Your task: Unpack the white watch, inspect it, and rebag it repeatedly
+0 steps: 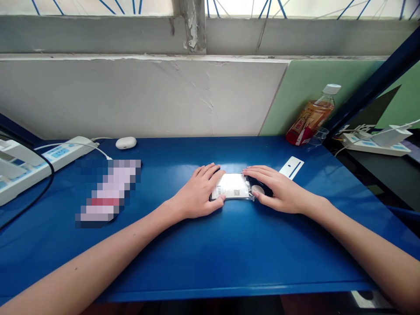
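A small flat device in a shiny clear wrapper (pixel 232 187) lies on the blue table (pixel 210 253), a white label with a printed code on its top. My left hand (pixel 198 192) grips its left end, thumb at the near edge and fingers curled over the far edge. My right hand (pixel 277 190) holds the right end, fingers stretched along the far side and thumb pressing the near right corner.
A white card with a dark stripe (pixel 292 167) lies just right of my hands. A drink bottle (pixel 311 116) leans at the back right. White power strips (pixel 49 159) (pixel 377 142) sit at both sides. A white earbud case (pixel 126 142) and a blurred-out flat object (pixel 108 192) lie to the left.
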A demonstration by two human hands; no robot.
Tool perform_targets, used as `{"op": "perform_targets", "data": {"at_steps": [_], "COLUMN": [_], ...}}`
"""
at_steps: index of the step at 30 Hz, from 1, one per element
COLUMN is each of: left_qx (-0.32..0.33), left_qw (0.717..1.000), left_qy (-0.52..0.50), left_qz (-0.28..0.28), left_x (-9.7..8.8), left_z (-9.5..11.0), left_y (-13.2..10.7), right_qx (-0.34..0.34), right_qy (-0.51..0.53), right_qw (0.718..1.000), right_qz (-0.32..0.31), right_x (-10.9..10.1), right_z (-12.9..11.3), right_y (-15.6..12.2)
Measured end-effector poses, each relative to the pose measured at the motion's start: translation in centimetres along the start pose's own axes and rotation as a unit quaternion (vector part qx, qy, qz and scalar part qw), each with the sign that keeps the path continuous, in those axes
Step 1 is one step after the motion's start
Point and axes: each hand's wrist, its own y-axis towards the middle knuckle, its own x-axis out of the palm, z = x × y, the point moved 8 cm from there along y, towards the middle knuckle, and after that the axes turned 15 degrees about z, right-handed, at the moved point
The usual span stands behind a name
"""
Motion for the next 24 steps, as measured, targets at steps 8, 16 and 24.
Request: {"op": "perform_targets", "data": {"at_steps": [8, 16, 24], "left_qx": [-0.004, 0.001, 0.002], "left_qw": [1.0, 1.0, 1.0], "left_qy": [0.003, 0.012, 0.009], "left_qz": [0.0, 0.006, 0.006], "left_x": [0.1, 0.2, 0.2], "left_z": [0.1, 0.1, 0.1], "left_y": [-0.1, -0.2, -0.3], "right_qx": [0.038, 0.048, 0.041], "right_qy": [0.008, -0.1, -0.141], "right_qw": [0.999, 0.994, 0.989], "right_qz": [0.023, -0.007, -0.013], "right_x": [0.6, 0.9, 0.6], "right_z": [-0.3, -1.1, -1.4], "right_y": [0.3, 2.1, 3.2]}}
